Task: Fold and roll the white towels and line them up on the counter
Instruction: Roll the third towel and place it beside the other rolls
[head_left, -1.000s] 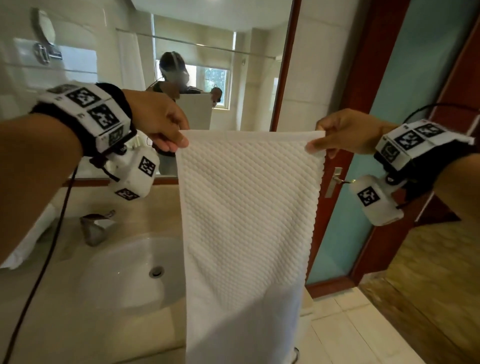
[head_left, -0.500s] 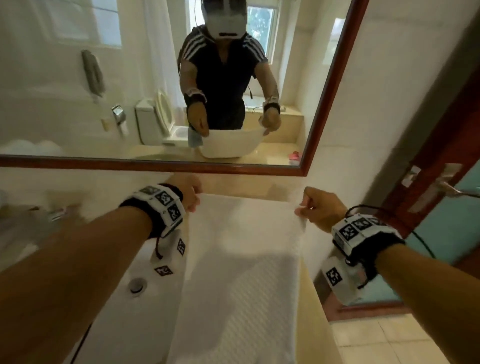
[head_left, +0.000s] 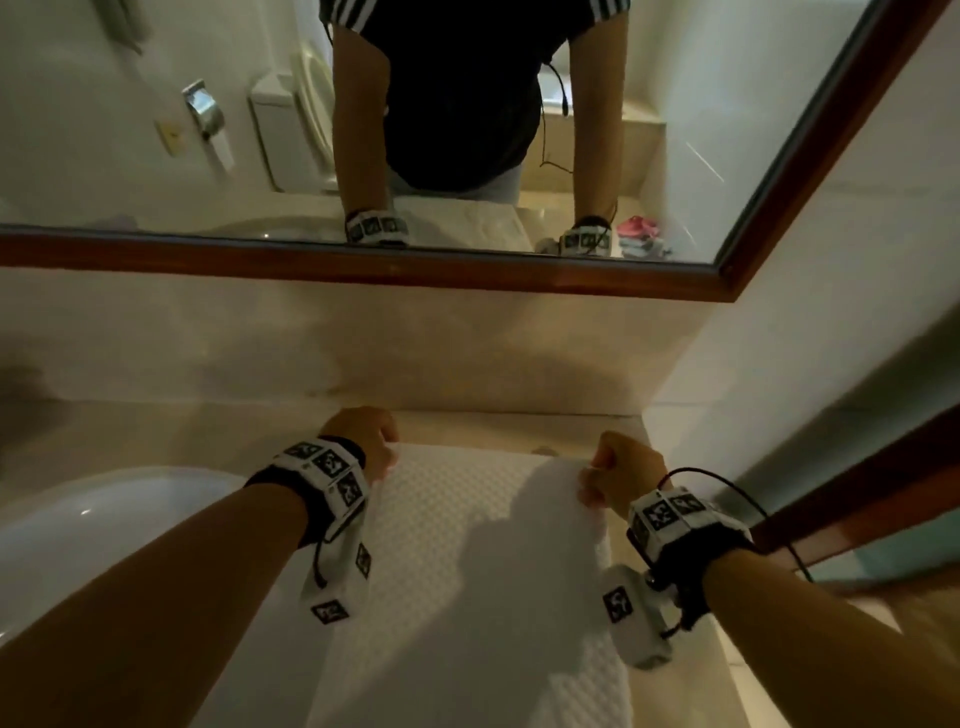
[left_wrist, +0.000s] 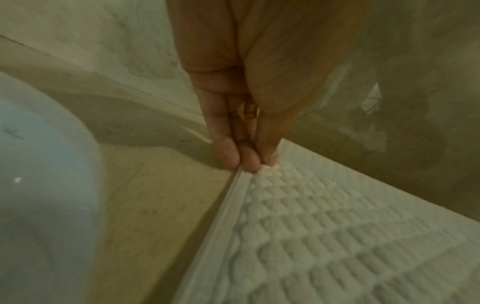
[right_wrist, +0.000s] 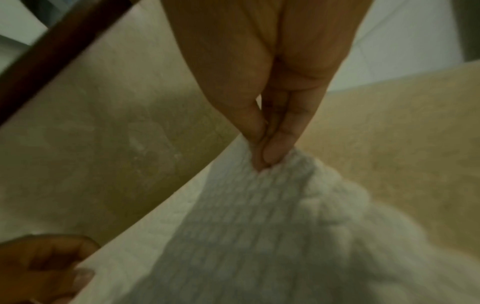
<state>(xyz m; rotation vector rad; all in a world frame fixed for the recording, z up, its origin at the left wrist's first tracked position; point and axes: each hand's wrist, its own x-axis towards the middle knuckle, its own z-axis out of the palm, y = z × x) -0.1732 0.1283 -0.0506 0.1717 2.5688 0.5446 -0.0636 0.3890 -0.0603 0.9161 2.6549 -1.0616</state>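
Towel time: white waffle-textured cotton towel (head_left: 483, 561) spread flat on the beige stone counter (head_left: 156, 431), right of the white oval sink (head_left: 88, 519).
Left hand (head_left: 363, 441) pinches its far left corner, right hand (head_left: 626, 475) pinches the far right one, under the wood-framed mirror (head_left: 363, 265).

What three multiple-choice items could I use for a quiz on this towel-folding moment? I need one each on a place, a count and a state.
1. Where does the white towel lie?
A. in the sink
B. on the counter, right of the sink
C. on the floor

2. How many hands hold it?
A. none
B. one
C. two

3. What state is the towel in?
A. spread flat
B. rolled up
C. crumpled in a ball

Key: 1 B, the head view shows it beside the basin; 2 C, left hand and right hand each pinch a far corner; 3 A, its waffle face lies open, unrolled.
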